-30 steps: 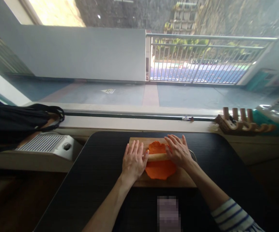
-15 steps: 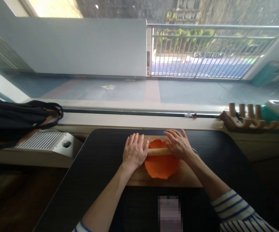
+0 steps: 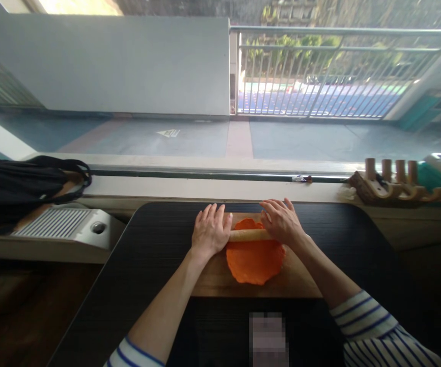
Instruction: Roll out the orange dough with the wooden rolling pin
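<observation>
A flat round of orange dough (image 3: 254, 261) lies on a wooden board (image 3: 220, 278) on a black table (image 3: 144, 265). A wooden rolling pin (image 3: 248, 235) lies across the far part of the dough. My left hand (image 3: 209, 230) presses flat on the pin's left end, fingers stretched out. My right hand (image 3: 281, 222) presses flat on its right end, fingers also stretched forward. The pin's two ends are hidden under my palms.
A black bag (image 3: 18, 186) rests on a white ribbed appliance (image 3: 62, 224) to the left. A wooden peg rack (image 3: 392, 186) sits on the window sill (image 3: 220, 188) at the right. Beyond the glass lies a courtyard with a metal railing (image 3: 320, 71).
Both hands have pushed the rolling pin away from me toward the dough's far edge. More of the orange dough shows on the near side of the pin.
</observation>
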`<state>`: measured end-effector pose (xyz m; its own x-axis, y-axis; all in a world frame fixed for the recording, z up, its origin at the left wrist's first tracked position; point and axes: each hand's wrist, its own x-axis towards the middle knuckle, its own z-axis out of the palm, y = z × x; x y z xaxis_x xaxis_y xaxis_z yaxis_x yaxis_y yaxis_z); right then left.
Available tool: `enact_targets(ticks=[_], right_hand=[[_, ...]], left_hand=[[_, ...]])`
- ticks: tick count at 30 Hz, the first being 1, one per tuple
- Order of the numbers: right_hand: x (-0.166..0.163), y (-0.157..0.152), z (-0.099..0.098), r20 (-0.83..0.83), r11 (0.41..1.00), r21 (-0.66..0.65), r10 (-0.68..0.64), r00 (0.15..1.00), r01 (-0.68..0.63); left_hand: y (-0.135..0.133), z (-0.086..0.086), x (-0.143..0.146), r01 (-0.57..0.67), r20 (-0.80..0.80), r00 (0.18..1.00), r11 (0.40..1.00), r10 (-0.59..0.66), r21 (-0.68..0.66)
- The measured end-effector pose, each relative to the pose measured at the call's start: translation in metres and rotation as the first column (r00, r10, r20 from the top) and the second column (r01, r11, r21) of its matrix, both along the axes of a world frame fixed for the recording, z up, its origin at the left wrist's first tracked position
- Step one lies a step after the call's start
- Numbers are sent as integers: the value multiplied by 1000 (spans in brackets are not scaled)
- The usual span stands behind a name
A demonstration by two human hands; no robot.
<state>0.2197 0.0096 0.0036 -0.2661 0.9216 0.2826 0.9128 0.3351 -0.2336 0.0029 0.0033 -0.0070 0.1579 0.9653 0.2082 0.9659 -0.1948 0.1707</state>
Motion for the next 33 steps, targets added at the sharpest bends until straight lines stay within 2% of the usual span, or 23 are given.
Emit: enact_targets(ticks=[16, 26, 33], right_hand=[[-2, 17, 1, -8, 997, -8, -77, 997, 77], [-2, -2, 4, 81, 995, -99, -22, 996, 30], [-1, -20, -4, 154, 995, -102, -3, 988, 18]], left_hand=[[21, -3, 1, 41, 45, 998, 996, -45, 79], [-2, 2, 1, 38, -27, 999, 999, -38, -17], [-22, -1, -1, 73, -79, 994, 996, -69, 56]])
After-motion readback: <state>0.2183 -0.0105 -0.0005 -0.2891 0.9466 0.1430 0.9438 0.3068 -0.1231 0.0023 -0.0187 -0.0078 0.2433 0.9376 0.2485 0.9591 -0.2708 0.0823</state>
